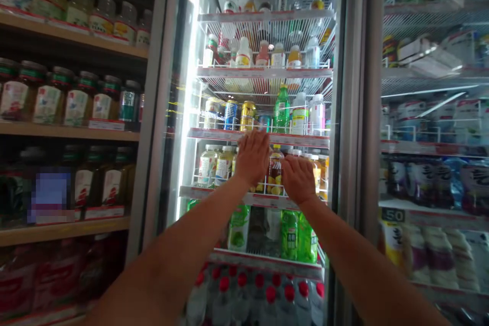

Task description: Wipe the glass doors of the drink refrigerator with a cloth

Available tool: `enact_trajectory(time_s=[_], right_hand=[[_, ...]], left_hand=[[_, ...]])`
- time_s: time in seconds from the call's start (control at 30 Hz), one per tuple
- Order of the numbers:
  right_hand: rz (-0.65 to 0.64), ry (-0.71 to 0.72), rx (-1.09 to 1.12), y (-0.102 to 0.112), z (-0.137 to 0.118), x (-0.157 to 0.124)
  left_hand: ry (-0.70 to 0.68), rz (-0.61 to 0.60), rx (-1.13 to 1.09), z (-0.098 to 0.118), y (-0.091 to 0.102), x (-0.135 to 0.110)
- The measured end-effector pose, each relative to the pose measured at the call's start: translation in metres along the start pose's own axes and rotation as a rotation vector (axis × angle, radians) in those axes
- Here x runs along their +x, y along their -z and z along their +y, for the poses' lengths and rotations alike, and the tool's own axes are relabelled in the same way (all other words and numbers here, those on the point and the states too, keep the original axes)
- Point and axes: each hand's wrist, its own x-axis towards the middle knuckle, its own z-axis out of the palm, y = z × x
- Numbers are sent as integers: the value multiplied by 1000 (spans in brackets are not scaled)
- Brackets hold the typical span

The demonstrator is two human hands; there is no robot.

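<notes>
Both my arms reach into an open drinks cooler (346,112). My left hand (252,157) is raised with its fingers stretched upward, the tips at the red-edged front of a wire shelf (301,140), in front of pale bottled drinks (214,165). My right hand (298,179) is just beside it, slightly lower, its back toward me and its fingers pointing away among the bottles, hidden from view. A brown bottle with a yellow cap (275,167) stands between the two hands. Whether either hand touches a bottle I cannot tell.
Cans (247,114) and a green bottle (281,108) stand on the shelf above; green bottles (294,234) and red-capped bottles (267,298) fill the shelves below. The cooler's glass door (171,112) hangs open at left. Wooden shelves with jars (76,104) are at left, a closed cooler (435,163) at right.
</notes>
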Motion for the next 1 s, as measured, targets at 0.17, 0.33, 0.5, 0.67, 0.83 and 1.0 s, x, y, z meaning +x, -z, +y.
enact_trajectory(time_s=[0.17, 0.33, 0.5, 0.67, 0.83, 1.0], right_hand=[[24, -86, 41, 0, 1, 1], [-21, -83, 31, 1, 0, 1], [-30, -62, 16, 3, -2, 0], [-63, -88, 44, 7, 0, 5], [-74, 61, 268, 9, -34, 31], [-170, 190, 418, -13, -78, 55]], left_hand=[[-235, -91, -19, 10, 0, -19], [327, 105, 58, -19, 8, -18], [335, 83, -20, -17, 9, -30], [284, 156, -161, -21, 9, -42], [118, 237, -177, -28, 4, -55], [291, 411, -220, -31, -3, -62]])
